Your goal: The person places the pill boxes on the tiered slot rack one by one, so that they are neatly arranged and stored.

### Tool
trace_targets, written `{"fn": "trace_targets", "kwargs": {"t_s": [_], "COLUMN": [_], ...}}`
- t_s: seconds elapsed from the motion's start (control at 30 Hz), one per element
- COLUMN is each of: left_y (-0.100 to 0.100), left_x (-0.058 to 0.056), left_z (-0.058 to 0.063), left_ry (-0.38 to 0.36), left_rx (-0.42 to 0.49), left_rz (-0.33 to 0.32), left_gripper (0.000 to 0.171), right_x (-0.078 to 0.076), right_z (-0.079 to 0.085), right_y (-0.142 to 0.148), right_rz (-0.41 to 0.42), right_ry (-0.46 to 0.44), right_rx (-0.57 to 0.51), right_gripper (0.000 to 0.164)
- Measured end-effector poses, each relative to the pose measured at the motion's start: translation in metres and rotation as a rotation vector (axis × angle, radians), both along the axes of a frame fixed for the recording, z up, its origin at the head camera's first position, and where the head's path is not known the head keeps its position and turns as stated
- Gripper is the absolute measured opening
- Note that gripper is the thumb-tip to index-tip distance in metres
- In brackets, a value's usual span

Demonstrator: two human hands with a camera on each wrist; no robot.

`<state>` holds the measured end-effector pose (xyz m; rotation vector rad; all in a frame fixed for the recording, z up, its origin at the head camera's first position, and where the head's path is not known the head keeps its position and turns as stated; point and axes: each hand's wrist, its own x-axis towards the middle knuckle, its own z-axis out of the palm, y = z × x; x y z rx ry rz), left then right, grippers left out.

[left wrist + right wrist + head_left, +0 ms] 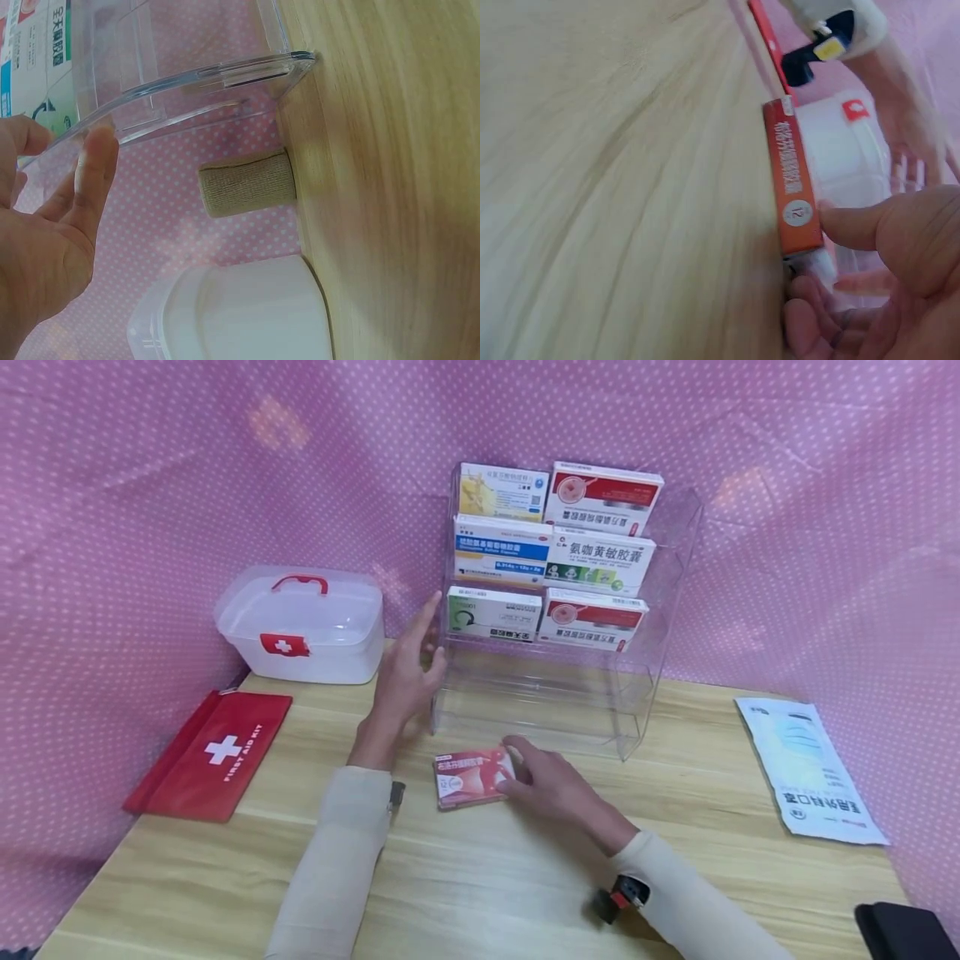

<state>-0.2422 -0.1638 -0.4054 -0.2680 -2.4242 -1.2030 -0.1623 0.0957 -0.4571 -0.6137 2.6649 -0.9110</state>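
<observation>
A red and pink medicine box lies on the table in front of a clear acrylic display rack. My right hand holds its right end, thumb on the near side and fingers at the far corner. In the right wrist view the thumb of my right hand lies against the medicine box. At the rack's left side is my left hand, its fingers loosely bent. The left wrist view shows the left hand with its fingertips at the rack's edge.
Several medicine boxes stand in the rack's upper tiers. To the left are a white first-aid box and a red pouch. A mask packet lies right. A tan bandage roll stands behind the rack.
</observation>
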Motion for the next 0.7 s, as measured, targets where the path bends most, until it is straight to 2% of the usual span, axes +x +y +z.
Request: {"fn": "trace_targets", "kwargs": {"t_s": [0.23, 0.43, 0.57, 0.7], "left_y": [-0.001, -0.001, 0.0, 0.002], "left_x": [0.002, 0.0, 0.0, -0.001], "left_z": [-0.001, -0.001, 0.0, 0.0], "left_ry": [-0.024, -0.003, 0.001, -0.002], "left_rx": [0.001, -0.012, -0.01, -0.008], "left_rz": [0.016, 0.019, 0.014, 0.01], "left_gripper": [0.087, 0.085, 0.086, 0.085], "right_x": [0.005, 0.012, 0.01, -0.003], "right_z": [-0.001, 0.002, 0.015, 0.035], "right_y": [0.03, 0.036, 0.042, 0.053], "right_rz": [0.072, -0.005, -0.082, -0.155], "right_ry": [-0.01, -0.027, 0.067, 0.237], "right_rx": [-0.071, -0.188, -0.212, -0.258], "right_gripper": [0.053, 0.054, 0.053, 0.052]}}
